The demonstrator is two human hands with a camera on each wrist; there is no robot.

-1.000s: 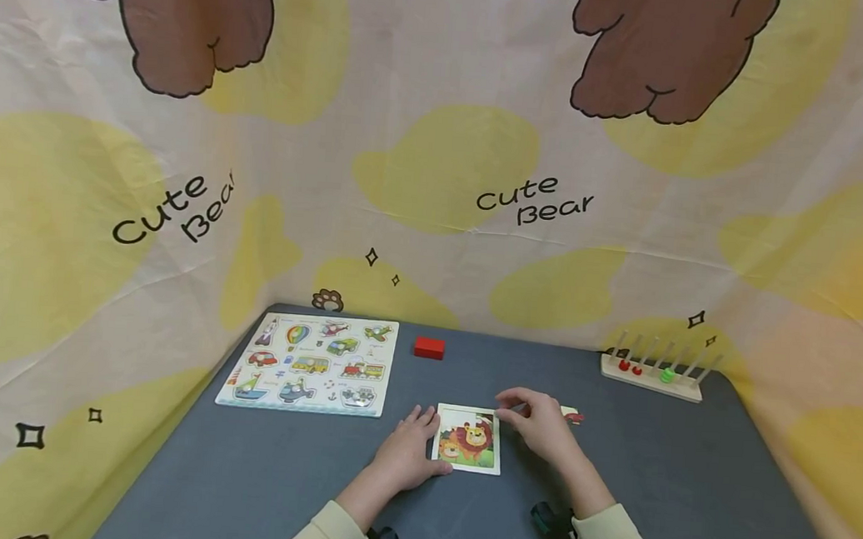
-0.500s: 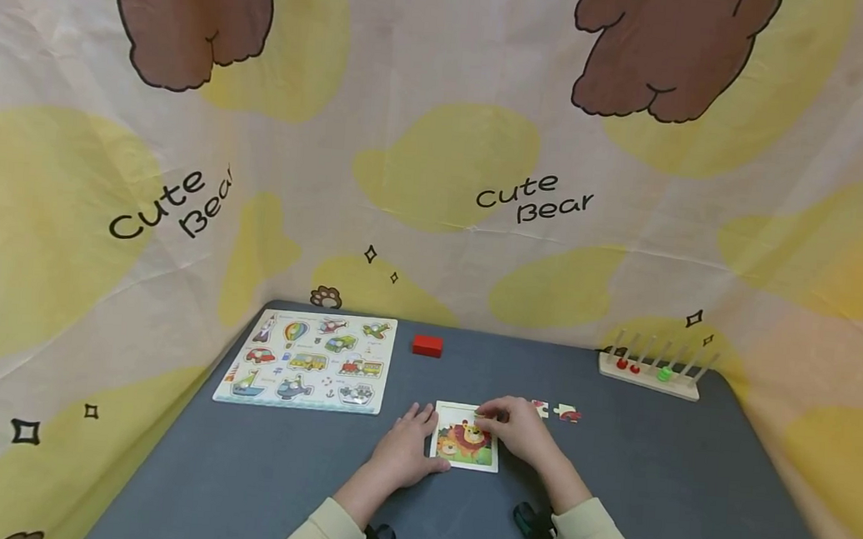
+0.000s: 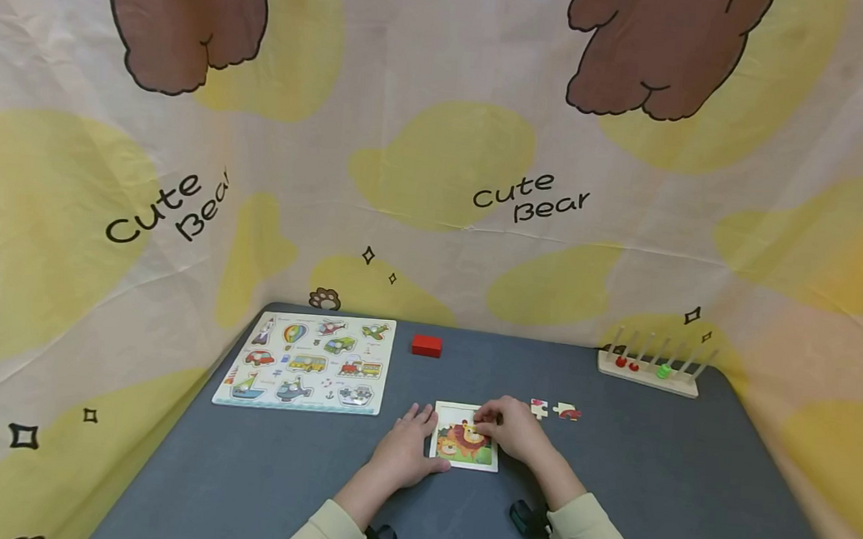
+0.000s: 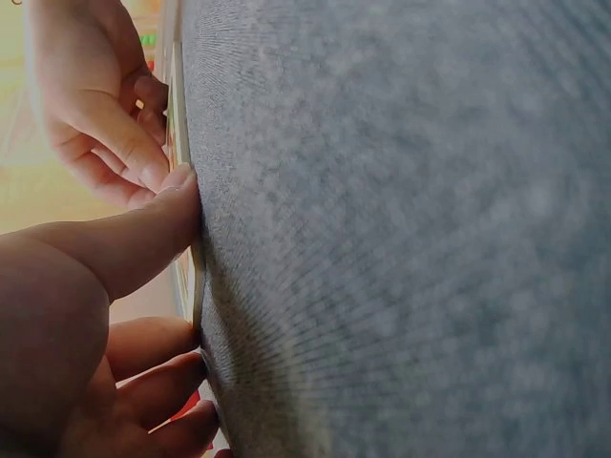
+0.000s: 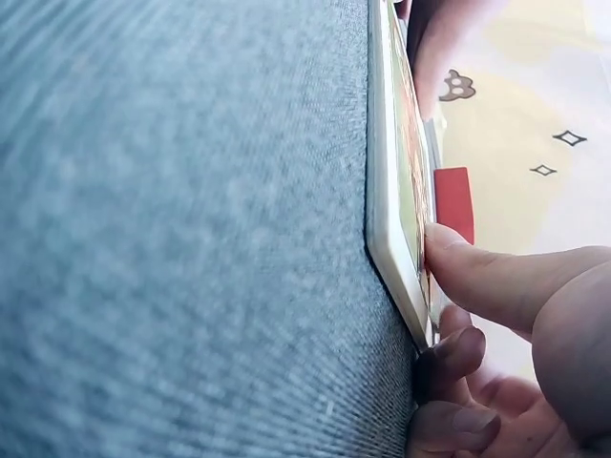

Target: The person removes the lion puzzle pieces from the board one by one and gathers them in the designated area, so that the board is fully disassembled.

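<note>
A white-framed lion puzzle [image 3: 464, 443] lies on the table, the upper part of its tray bare white. My left hand [image 3: 401, 453] holds its lower left corner, fingers along the left edge and thumb at the bottom. In the left wrist view that thumb [image 4: 143, 234] lies on the frame's edge. Over the puzzle's upper right part, my right hand [image 3: 514, 430] has thumb and fingers pinched together on a puzzle piece mostly hidden by them. The right wrist view shows the right thumb [image 5: 477, 272] against the picture surface [image 5: 410, 181], with the other fingers curled by the frame's corner.
Two loose puzzle pieces, one pink and white [image 3: 539, 408] and one red and green [image 3: 567, 411], lie right of the puzzle. Farther back are a vehicle picture board [image 3: 312, 361], a red block [image 3: 426, 346] and a pegged bead stand [image 3: 645, 376]. A printed curtain rises behind.
My right hand has moved left from the frame's right edge onto the puzzle, uncovering the pink and white piece. My left hand has stayed at the frame.
</note>
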